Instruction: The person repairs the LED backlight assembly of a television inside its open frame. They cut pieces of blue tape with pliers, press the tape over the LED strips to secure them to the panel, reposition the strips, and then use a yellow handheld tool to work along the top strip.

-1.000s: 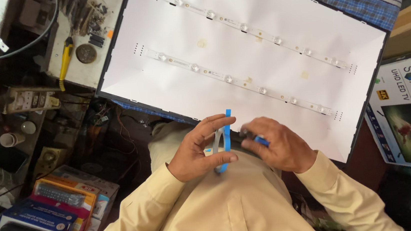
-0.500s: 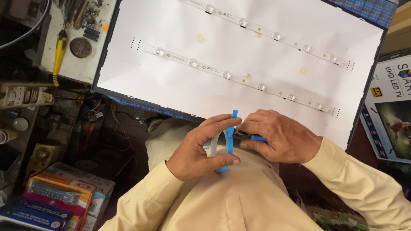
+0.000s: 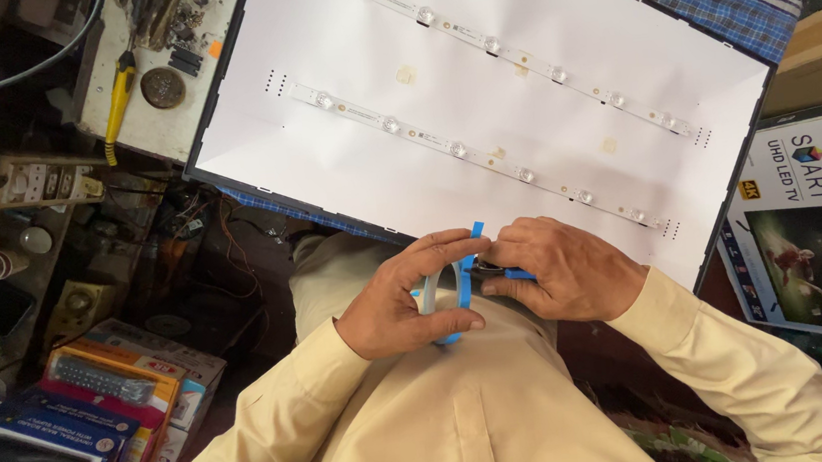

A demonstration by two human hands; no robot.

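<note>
- Below the white backlight panel (image 3: 477,84), over the lap, the left hand (image 3: 402,297) curls closed around a blue plastic strip (image 3: 463,271).
- Right hand (image 3: 560,267), fingers bent, pinches the strip's other end, touching the left.

Head camera looks steeply down from just above the person's chest, close on both hands, the white backlight panel (image 3: 477,84) stretching beyond them.

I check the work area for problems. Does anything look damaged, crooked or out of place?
Nothing looks broken. The white panel lies slanted, one corner overhanging the cluttered bench. Both light strips lie straight. The left hand and right hand hold a blue strip.
</note>
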